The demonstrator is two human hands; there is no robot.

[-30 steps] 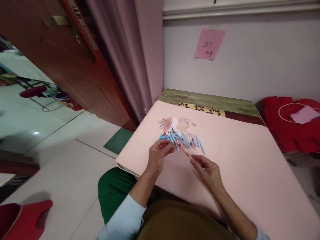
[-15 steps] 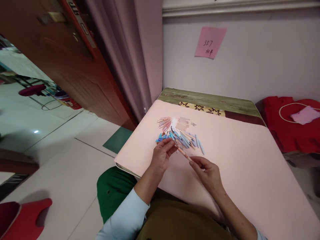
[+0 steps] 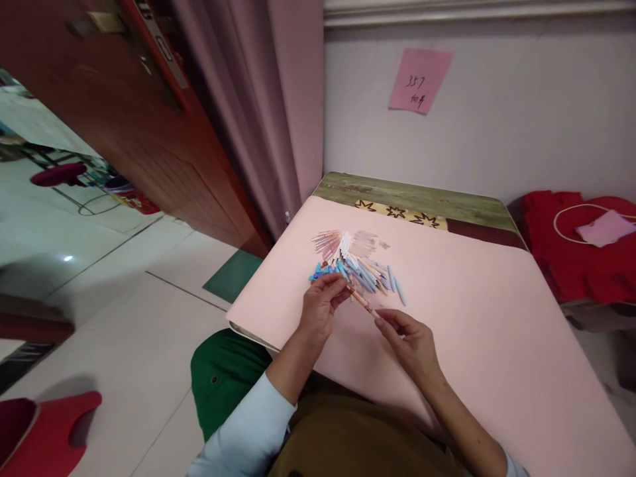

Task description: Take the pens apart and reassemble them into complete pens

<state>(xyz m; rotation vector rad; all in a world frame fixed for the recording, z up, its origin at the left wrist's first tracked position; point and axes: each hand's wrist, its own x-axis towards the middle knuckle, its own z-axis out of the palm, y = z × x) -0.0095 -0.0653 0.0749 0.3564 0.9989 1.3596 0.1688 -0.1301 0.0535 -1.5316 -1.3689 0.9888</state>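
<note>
A pinkish pen [image 3: 364, 303] runs between my two hands just above the pink table cover [image 3: 477, 311]. My right hand [image 3: 410, 341] pinches its near end. My left hand [image 3: 322, 306] has its fingers closed around the far end, at the near edge of a pile of several blue, pink and white pens and caps [image 3: 355, 264]. What the left fingertips hold beyond the pen's tip is hidden.
The table's green wooden back edge [image 3: 412, 199] meets a grey wall with a pink note [image 3: 420, 81]. A mauve curtain [image 3: 268, 112] and a brown door [image 3: 119, 112] stand to the left. Red fabric [image 3: 579, 245] lies right. A green stool [image 3: 223, 384] is under me.
My left hand has moved slightly right onto the pen's far end, so both hands now hold the pen. The view has shifted a little.
</note>
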